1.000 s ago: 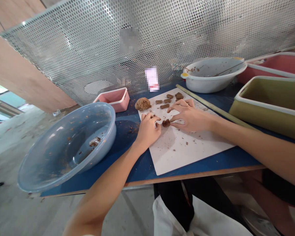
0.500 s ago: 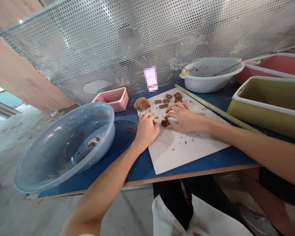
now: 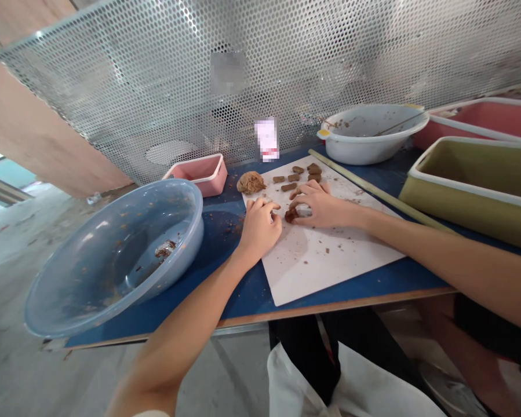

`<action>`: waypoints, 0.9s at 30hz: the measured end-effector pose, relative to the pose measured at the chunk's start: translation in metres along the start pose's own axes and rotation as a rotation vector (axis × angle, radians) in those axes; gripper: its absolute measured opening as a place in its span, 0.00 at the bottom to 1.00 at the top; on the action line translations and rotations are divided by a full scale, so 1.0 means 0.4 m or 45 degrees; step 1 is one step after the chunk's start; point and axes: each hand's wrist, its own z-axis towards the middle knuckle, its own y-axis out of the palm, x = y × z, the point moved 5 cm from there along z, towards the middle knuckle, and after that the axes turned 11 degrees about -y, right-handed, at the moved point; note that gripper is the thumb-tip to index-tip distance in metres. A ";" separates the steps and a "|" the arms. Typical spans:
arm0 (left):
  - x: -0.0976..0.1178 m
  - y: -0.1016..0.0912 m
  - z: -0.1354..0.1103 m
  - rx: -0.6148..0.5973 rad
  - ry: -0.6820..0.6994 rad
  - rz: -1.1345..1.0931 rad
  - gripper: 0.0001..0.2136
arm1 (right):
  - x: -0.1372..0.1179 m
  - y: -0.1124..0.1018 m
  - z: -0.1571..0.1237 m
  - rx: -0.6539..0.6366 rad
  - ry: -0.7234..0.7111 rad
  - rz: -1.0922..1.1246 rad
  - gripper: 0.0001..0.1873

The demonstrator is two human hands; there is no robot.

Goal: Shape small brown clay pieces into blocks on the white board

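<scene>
A small lump of brown clay (image 3: pixel 291 215) rests on the white board (image 3: pixel 295 278), at the fingertips of my right hand (image 3: pixel 319 207). The thumb and fingers of that hand curve around the lump and pinch it. Just left of it, my left hand (image 3: pixel 260 229) lies at the board's edge, fingers bent and a gap between thumb and forefinger, apart from the lump. Beyond my hands, several short clay pieces (image 3: pixel 289 186) lie on the board. A larger rough ball of clay (image 3: pixel 251 182) sits at its far left corner.
At left, a big blue basin (image 3: pixel 112 260) overhangs the blue table (image 3: pixel 217 243). A small pink bin (image 3: pixel 203 176) stands behind. Along the board's right side runs a pale stick (image 3: pixel 373 188). Beyond are a white basin (image 3: pixel 368 147), a green tub (image 3: pixel 469 202) and perforated metal (image 3: pixel 156 87).
My right hand has shifted slightly, its fingers and thumb now closer around the clay lump. My left hand has hardly moved.
</scene>
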 end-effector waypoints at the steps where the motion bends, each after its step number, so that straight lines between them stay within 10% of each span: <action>1: 0.000 0.000 0.000 0.000 -0.001 -0.001 0.14 | 0.001 0.001 0.000 -0.001 -0.010 0.001 0.17; 27: -0.008 0.010 0.010 -0.027 -0.049 -0.061 0.17 | -0.003 -0.012 0.011 -0.072 -0.051 0.107 0.20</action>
